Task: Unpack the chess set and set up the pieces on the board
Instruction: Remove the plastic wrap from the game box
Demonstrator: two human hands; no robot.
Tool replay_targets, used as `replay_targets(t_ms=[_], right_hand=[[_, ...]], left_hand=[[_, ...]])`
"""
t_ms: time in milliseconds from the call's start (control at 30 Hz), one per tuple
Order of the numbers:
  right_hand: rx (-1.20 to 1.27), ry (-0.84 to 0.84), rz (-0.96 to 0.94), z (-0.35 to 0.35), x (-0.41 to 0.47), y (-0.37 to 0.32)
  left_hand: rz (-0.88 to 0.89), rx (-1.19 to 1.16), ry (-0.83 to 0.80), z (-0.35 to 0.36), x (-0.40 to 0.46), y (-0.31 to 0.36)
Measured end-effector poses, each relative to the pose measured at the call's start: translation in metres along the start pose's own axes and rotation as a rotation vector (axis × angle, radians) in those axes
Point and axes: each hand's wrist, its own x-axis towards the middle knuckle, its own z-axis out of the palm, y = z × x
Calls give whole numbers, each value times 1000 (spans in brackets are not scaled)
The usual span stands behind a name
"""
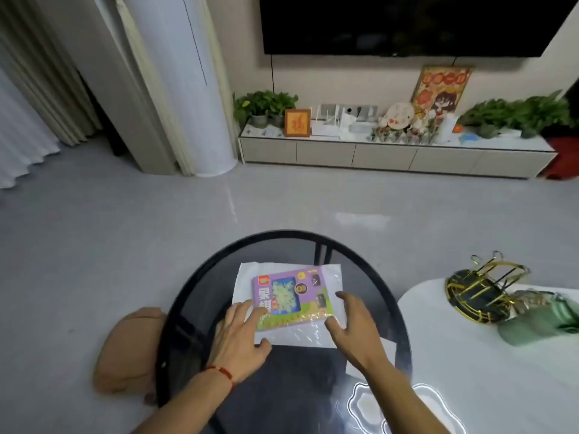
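Note:
A flat purple chess set box (pixel 293 300) with green artwork lies inside a clear plastic bag (pixel 329 277) on a round dark glass table (pixel 200 296). My left hand (pixel 241 336) lies on the box's near left corner, fingers spread flat on it and thumb at the bag's front edge. My right hand (pixel 352 327) sits at the box's near right corner, fingers loosely bent over the bag. The box is sealed and no chess pieces or board show.
A white table (pixel 488 371) adjoins on the right, carrying a gold wire rack (pixel 484 291) and a green object (pixel 539 324). A tan cushion (pixel 131 349) lies on the floor to the left. Beyond is grey floor, then a TV cabinet (pixel 391 155).

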Motion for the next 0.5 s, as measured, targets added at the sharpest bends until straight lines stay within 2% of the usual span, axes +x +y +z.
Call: replay_targets(t_ms=[167, 367, 500], right_hand=[[-116, -78, -54, 80, 26, 66], [-499, -180, -231, 200, 47, 150], [-619, -94, -346, 266, 64, 181]], left_hand=[[0, 161, -81, 83, 28, -24], [-32, 290, -6, 199, 57, -82], [38, 353, 103, 259, 70, -128]])
